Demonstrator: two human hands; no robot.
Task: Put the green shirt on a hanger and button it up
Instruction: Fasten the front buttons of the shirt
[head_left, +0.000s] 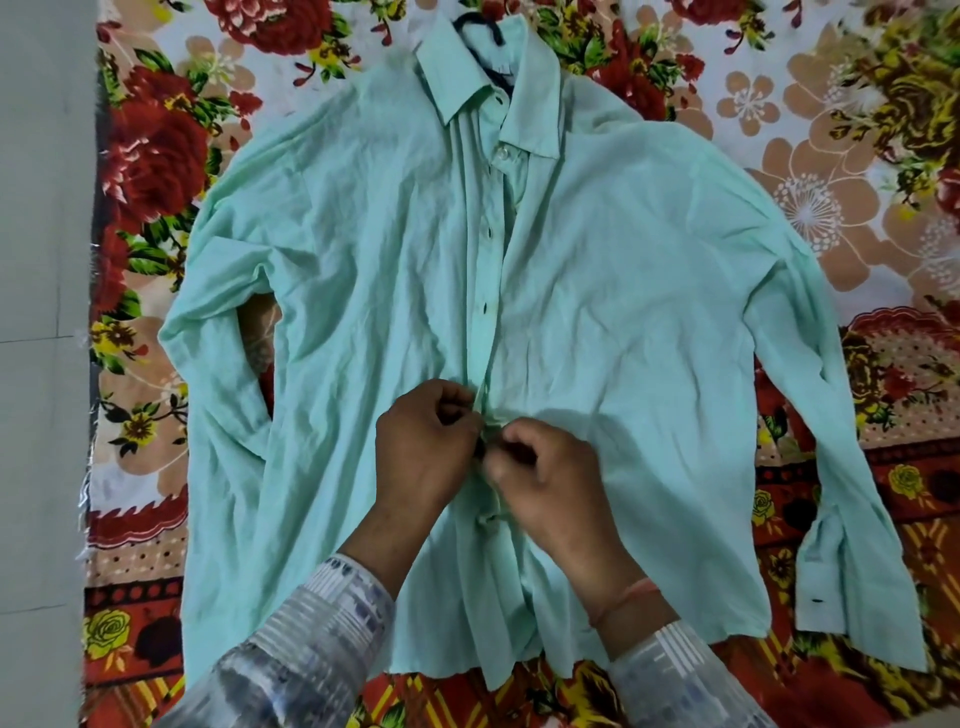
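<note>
Green shirt (363, 260): lay flat and front up on a floral sheet (831, 156), collar (452, 78) at the far end, hem nearest the person; cloth creased all over.
Hanger (493, 31): dark, inside the shirt; only its hook and a short piece of the neck showed, poking out at the collar opening.
Sleeves: spread to both sides; the one on the person's right ran down to its cuff (831, 582), which lay flat on the sheet near the hem corner.
Placket: ran down the middle of the front; a pale button (502, 152) sat just under the collar, and two more (488, 232) (487, 307) below it on the same line.
Left hand (426, 441): on the lower placket, fingers curled and pinching the fabric edge.
Right hand (545, 478): just beside the left, touching it at the fingertips, fingers curled and pinching the same strip of placket.
Button at the pinch: hidden by both hands; could not tell whether it was through its hole.
Forearms: in pale patterned sleeves; a reddish thread (623, 597) circled the right wrist.
Surroundings: plain grey floor (41, 364) bordered the sheet on the left.
</note>
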